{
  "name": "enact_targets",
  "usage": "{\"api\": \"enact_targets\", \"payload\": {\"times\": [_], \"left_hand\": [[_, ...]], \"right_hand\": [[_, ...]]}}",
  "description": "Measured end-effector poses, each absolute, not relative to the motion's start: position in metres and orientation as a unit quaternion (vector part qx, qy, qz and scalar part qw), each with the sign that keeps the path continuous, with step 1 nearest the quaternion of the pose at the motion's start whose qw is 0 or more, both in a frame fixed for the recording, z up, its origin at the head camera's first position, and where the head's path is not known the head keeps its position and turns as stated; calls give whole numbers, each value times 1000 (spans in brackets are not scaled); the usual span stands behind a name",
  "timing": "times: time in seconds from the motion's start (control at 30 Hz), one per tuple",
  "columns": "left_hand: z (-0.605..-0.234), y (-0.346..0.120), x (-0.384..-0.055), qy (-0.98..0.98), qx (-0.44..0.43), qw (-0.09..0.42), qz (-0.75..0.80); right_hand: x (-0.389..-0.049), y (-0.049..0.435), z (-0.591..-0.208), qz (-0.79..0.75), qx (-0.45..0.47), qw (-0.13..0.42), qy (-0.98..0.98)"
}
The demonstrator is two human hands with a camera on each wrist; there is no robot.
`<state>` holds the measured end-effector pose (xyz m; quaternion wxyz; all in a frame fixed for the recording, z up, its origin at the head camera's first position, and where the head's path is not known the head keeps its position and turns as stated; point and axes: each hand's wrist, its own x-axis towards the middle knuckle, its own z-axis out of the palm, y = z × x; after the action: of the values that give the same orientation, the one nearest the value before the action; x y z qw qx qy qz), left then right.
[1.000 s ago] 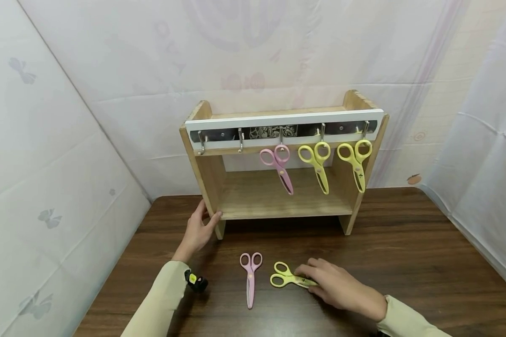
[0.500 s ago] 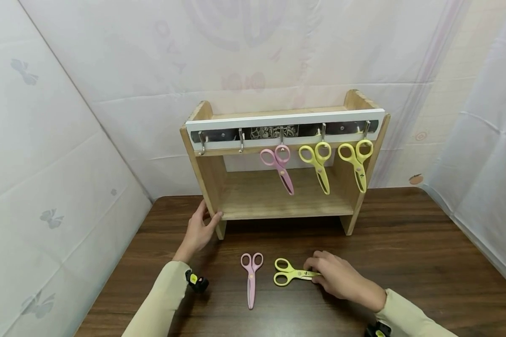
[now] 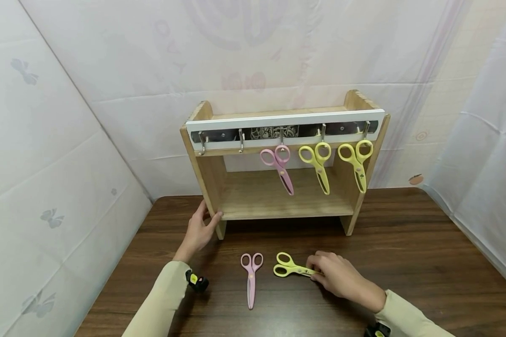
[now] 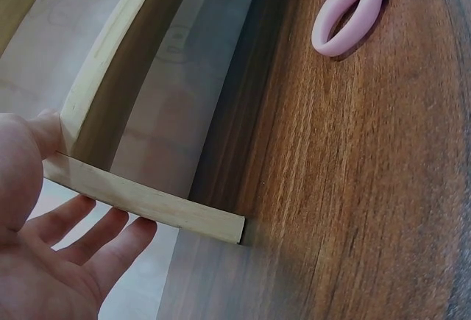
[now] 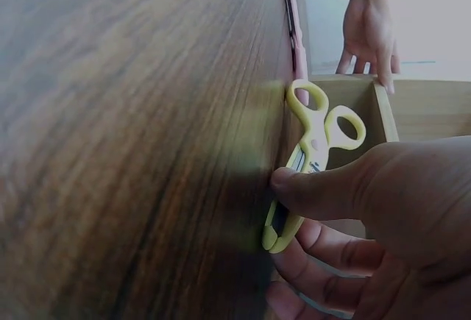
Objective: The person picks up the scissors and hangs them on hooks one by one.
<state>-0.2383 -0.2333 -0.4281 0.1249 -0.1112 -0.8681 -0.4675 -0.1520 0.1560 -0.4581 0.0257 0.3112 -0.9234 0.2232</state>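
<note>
My left hand (image 3: 197, 234) grips the left side panel of a small wooden shelf (image 3: 253, 201); in the left wrist view its thumb is on one side and its fingers (image 4: 121, 243) on the other. My right hand (image 3: 339, 277) pinches yellow scissors (image 3: 293, 267) by the blade end between thumb and fingers, the handle loops pointing left. In the right wrist view these scissors (image 5: 315, 130) are tilted close over the table. Pink scissors (image 3: 250, 280) lie to their left on the table, loops toward the shelf.
A white rail (image 3: 253, 119) with several metal hooks runs along the shelf's upper front. Pink scissors (image 3: 278, 164) hang from the middle hook, yellow scissors (image 3: 318, 164) and further yellow scissors (image 3: 356, 161) to their right. Patterned white cloth (image 3: 152, 93) stands behind the brown table (image 3: 405, 243).
The right hand has shifted slightly right and now pinches the yellow scissors' blades. Their handle loops have swung a little toward the shelf. The left hand and shelf stay as they were.
</note>
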Motion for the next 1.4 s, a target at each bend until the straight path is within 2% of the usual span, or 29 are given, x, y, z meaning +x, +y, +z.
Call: {"api": "enact_targets", "payload": {"times": [0.17,0.4,0.6,0.97,1.4], "left_hand": [[-428,-233,-239,-869,-110,119,-467],[-429,-235,-239,-871,-108,115,-465],[-430,-234,-239,-869,-115,117,-467],[-428,-235,-237,-866,-118,118,-472],[-428,-235,-237,-865,-120,121,-472]], "right_hand": [[-152,160,-453,222,328,37,-918],[-157,162,-431,173,351,103,-914],[-163,155,-397,160,356,151,-908],[-173,137,-344,197,386,265,-861],[-185,105,-315,314,399,344,-790]]}}
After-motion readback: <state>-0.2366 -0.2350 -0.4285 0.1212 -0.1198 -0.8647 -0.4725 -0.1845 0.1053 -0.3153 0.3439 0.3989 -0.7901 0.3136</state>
